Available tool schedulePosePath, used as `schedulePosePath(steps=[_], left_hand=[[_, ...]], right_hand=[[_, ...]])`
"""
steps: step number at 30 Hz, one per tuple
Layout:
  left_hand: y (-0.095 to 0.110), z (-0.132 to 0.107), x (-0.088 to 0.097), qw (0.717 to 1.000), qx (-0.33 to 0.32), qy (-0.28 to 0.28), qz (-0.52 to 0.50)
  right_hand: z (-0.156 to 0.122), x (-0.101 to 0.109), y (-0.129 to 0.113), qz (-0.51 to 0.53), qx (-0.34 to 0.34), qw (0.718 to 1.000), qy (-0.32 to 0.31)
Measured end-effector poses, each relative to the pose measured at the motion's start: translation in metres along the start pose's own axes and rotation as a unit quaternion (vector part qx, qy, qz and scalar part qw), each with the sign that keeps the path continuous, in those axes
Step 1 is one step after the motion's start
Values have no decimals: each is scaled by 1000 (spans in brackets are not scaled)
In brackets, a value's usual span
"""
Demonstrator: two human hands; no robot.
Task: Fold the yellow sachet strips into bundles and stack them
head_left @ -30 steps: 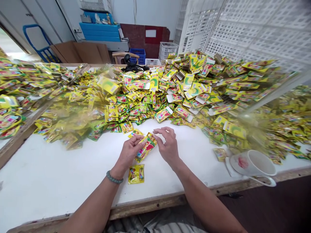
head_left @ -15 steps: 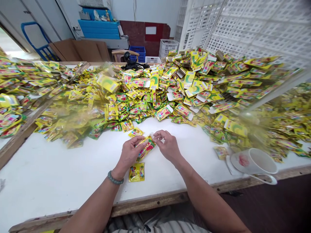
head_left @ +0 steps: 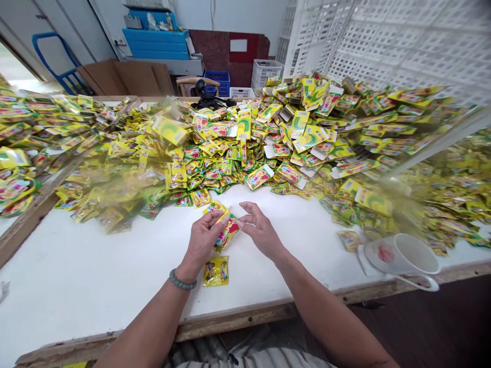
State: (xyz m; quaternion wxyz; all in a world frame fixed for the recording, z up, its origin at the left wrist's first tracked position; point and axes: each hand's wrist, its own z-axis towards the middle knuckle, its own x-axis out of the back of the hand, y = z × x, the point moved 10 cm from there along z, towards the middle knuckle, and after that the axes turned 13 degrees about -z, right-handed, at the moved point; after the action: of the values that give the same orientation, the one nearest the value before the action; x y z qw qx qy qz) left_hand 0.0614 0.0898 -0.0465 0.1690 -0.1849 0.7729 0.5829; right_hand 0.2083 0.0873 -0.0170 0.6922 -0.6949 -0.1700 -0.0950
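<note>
My left hand (head_left: 201,243) is closed round a small stack of yellow and green sachets (head_left: 226,232), held just above the white table (head_left: 95,276). My right hand (head_left: 261,232) is at the stack's right end, thumb and forefinger pinched on its top corner, the other fingers spread. A beaded bracelet is on my left wrist. One loose sachet (head_left: 216,271) lies flat on the table below my left hand. Another sachet (head_left: 214,207) lies just beyond my fingers.
A large heap of the same sachets (head_left: 268,138) covers the far half of the table and both sides. A white mug (head_left: 402,258) lies on its side at the right near the table's wooden front edge. White plastic crates (head_left: 383,41) stand behind.
Both hands drew a little closer together and the stack shifted slightly left. My right fingers went from spread over the stack to pinching its top corner.
</note>
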Motion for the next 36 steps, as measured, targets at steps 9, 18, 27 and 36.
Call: schedulePosePath(steps=[9,18,27,36], left_hand=[[-9,-11,-26,995,19,-99,9],[1,-6,-16,997,-24,-76,-5],[-3,-5,-17,995,6,-93,41],[0,-6,-11,999,-22,-28,1]], right_hand=[[-1,11,-16,-70,71,994,50],[5,5,-1,51,61,995,55],[4,9,1,-24,33,998,46],[2,-4,4,65,-8,998,25]])
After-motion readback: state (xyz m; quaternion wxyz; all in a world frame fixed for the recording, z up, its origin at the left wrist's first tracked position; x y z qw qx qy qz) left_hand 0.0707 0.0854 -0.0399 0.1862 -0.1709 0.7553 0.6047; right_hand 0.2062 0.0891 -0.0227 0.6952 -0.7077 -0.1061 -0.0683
